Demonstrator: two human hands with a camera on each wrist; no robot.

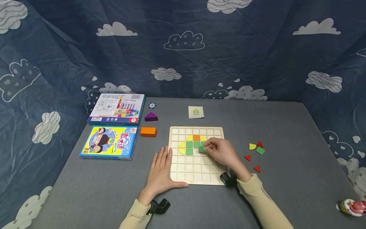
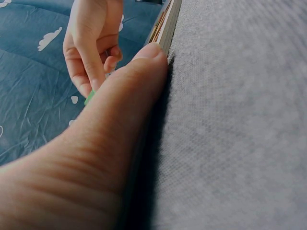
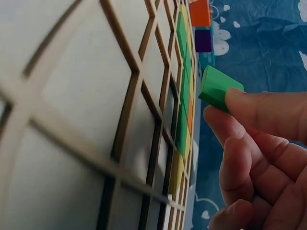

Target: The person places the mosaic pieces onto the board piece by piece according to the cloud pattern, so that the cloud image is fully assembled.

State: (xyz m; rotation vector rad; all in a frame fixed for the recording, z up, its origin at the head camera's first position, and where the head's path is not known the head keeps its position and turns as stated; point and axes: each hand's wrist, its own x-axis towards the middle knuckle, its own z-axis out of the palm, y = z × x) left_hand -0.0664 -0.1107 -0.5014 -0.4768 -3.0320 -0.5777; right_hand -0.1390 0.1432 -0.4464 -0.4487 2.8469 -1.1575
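Observation:
A wooden grid board (image 1: 197, 178) lies on the table. Set in its cells are an orange square tile (image 1: 196, 137), several green square tiles (image 1: 189, 144) and several rounded yellow tiles (image 1: 182, 151). Thumb and fingertips of my right hand (image 1: 222, 153) pinch one more green square tile (image 3: 218, 87), tilted and raised off the grid in the right wrist view. My left hand (image 1: 160, 171) has its fingers straight along the board's left edge, thumb (image 2: 127, 91) stretched along the front edge. It holds nothing.
Right of the board lie red triangles (image 1: 257, 169), a yellow tile (image 1: 252, 146) and a green square (image 1: 260, 150). Behind it is a pattern card (image 1: 196, 112). Two boxes (image 1: 108, 142), an orange block (image 1: 148, 132), a purple block (image 1: 151, 117) and a chip (image 1: 152, 105) stand left.

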